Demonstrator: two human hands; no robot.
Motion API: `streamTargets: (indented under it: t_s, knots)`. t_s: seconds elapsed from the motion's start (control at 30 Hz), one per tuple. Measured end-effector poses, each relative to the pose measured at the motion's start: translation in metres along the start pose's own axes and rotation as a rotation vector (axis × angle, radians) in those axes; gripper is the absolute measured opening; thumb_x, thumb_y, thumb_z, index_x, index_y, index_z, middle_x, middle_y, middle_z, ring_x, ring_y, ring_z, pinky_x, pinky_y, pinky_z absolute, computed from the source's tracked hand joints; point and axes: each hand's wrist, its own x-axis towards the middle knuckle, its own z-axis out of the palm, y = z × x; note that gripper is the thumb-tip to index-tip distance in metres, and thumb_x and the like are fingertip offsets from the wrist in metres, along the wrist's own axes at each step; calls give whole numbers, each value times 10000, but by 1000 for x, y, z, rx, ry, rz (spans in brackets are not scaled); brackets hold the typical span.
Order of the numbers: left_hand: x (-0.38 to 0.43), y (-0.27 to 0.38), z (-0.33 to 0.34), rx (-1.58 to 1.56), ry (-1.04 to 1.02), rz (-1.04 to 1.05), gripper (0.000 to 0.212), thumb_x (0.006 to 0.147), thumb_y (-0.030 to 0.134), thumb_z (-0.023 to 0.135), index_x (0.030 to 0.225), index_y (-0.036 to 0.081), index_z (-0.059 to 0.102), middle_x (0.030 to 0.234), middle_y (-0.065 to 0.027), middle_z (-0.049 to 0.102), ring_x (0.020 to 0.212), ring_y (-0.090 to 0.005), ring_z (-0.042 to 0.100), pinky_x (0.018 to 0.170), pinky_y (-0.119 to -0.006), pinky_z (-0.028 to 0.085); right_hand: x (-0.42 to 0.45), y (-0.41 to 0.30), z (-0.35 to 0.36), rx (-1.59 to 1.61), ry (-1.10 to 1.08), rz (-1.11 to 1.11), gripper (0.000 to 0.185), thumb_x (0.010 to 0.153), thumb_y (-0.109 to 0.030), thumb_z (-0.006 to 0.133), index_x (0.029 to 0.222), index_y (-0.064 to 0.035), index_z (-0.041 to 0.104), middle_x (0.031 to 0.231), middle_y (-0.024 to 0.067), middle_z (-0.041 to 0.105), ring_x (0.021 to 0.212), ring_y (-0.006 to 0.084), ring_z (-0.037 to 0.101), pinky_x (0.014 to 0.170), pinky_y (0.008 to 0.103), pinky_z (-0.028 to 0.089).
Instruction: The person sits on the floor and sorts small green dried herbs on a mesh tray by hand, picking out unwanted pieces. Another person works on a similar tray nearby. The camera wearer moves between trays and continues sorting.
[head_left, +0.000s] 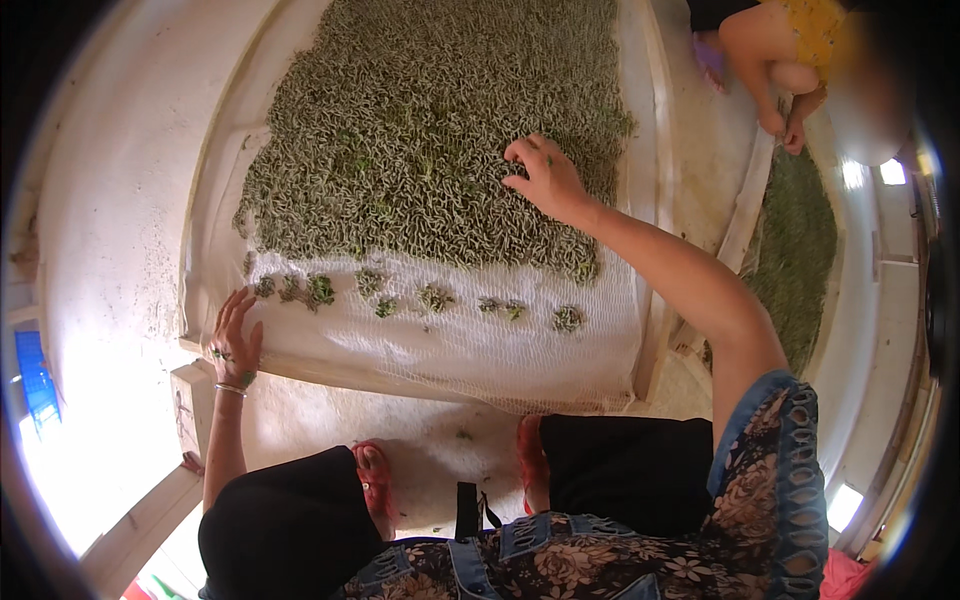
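A dense mass of silkworms (420, 150), with green leaf bits among them, covers much of a shallow wood-framed bed. My right hand (551, 180) is over the right part of this mass, fingers bent and thumb apart; nothing shows between them. White netting (480, 352) lies along the near end of the bed. On it sits a row of small clumps of worms and leaf, among them a larger clump (319, 291) and a right-hand clump (568, 319). My left hand (236, 337) rests at the bed's near left corner, fingers spread, beside the leftmost clump (264, 286).
A wooden rail (652, 330) edges the bed on the right. Beyond it, another person's hands (784, 131) are at a second bed (795, 247) of green material. A wooden beam (142, 510) runs at lower left. A blue plastic item (36, 375) stands far left.
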Motion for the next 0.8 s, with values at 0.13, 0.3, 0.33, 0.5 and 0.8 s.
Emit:
streamTargets:
  t_s: [0.13,0.3,0.33,0.5,0.8]
  knots:
    - [0,0,-2,14,-15,-11,367,767,44,582,1134,42,567,1255,-131,543,1196,-339,479,986,-420,401,-1,-7,6,-68,173,-100,392,787,-155,704,1093,-76,473,1036,106,490,926,279,529,781,404,468]
    - [0,-3,1,35,-15,16,349,780,68,572,1129,49,572,1249,-128,551,1185,-341,491,977,-418,408,11,-3,3,91,-73,20,327,793,-90,680,1049,-78,477,977,84,512,848,250,566,753,388,474]
    - [0,-3,0,36,-15,15,352,777,64,574,1129,51,573,1249,-127,551,1186,-339,491,977,-417,408,13,-2,3,80,-80,9,320,795,-82,675,1047,-81,479,974,82,515,837,249,570,745,387,476]
    - [2,2,-2,45,-14,9,368,763,47,585,1131,59,574,1250,-125,551,1190,-332,490,977,-415,409,5,-3,16,-39,130,-217,283,793,-53,661,1013,-86,487,942,73,528,762,244,575,695,378,484]
    - [-2,-3,-2,41,-7,23,385,768,22,586,1151,47,567,1261,-127,544,1193,-324,487,994,-406,396,15,-1,-8,177,50,-152,72,824,-35,581,851,-32,514,752,38,544,673,132,541,602,303,446]
